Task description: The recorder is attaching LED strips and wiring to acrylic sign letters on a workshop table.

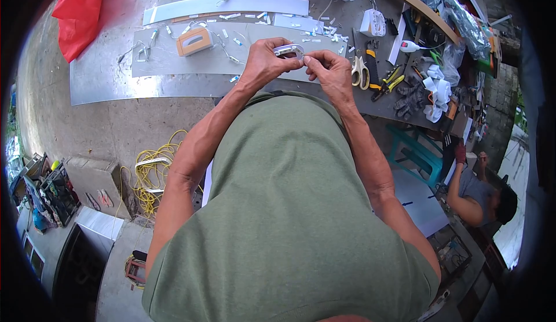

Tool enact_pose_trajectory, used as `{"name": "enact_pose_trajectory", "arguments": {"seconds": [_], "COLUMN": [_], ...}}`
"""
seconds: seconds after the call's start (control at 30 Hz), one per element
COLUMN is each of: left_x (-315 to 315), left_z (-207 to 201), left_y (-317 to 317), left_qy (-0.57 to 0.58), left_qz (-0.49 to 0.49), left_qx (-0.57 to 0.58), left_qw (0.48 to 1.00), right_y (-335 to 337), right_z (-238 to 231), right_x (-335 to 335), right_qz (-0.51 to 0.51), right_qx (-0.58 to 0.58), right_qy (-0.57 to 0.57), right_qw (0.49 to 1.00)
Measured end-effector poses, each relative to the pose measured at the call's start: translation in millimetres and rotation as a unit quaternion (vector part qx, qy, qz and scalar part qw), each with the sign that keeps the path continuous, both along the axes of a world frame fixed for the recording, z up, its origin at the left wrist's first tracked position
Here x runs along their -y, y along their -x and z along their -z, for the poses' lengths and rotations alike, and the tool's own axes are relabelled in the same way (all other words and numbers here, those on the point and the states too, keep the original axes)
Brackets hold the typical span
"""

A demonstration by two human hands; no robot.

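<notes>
Over the near edge of the worktable [174,90], my left hand [264,61] grips a small curved white-rimmed piece [291,49] with a dark opening. Thumb and fingertips of my right hand [330,70] are pinched together at the piece's right edge; whatever lies between them is too small to make out. Left of my hands, a hollow wooden-faced white block [195,41] rests on a clear sheet, with small white light modules on wires [225,33] scattered around it. Cream-handled scissors [360,73] lie just right of my right hand.
A yellow-black cutter [372,67], pliers [395,83], dark gloves [410,101] and a white glue gun [409,46] crowd the table's right side. A red bag [78,18] hangs at far left. Yellow cable [147,177] coils on the floor. Another person [480,194] works at right, near a teal stool [414,154].
</notes>
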State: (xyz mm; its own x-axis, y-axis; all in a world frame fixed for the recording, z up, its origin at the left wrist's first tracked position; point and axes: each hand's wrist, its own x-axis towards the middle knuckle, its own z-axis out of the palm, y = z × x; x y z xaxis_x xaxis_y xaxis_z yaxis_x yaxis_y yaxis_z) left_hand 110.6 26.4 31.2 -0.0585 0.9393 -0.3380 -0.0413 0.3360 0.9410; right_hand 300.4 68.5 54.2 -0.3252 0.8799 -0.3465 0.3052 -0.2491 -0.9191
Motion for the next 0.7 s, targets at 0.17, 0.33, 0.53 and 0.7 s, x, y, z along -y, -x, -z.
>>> {"name": "enact_pose_trajectory", "arguments": {"seconds": [0.17,0.33,0.53,0.7], "left_x": [0.5,-0.3,1.0,2.0], "left_z": [0.7,0.8,5.9,2.4], "left_y": [-0.7,-0.6,-2.8,-7.3], "left_qy": [0.02,0.03,0.002,-0.026], "left_qz": [-0.006,-0.005,-0.013,-0.03], "left_qx": [0.006,-0.025,-0.034,-0.038], "left_qw": [1.0,0.999,0.999,0.998], "right_y": [-2.1,0.0,2.9,6.9], "right_z": [-1.1,-2.9,-2.9,4.3], "right_x": [-4.3,-6.7,-7.4,-7.1], "right_qz": [-0.03,-0.044,-0.044,-0.03], "right_qx": [0.002,0.037,0.067,0.093], "right_qy": [0.017,0.023,0.009,-0.019], "right_qw": [0.999,0.998,0.997,0.995]}}
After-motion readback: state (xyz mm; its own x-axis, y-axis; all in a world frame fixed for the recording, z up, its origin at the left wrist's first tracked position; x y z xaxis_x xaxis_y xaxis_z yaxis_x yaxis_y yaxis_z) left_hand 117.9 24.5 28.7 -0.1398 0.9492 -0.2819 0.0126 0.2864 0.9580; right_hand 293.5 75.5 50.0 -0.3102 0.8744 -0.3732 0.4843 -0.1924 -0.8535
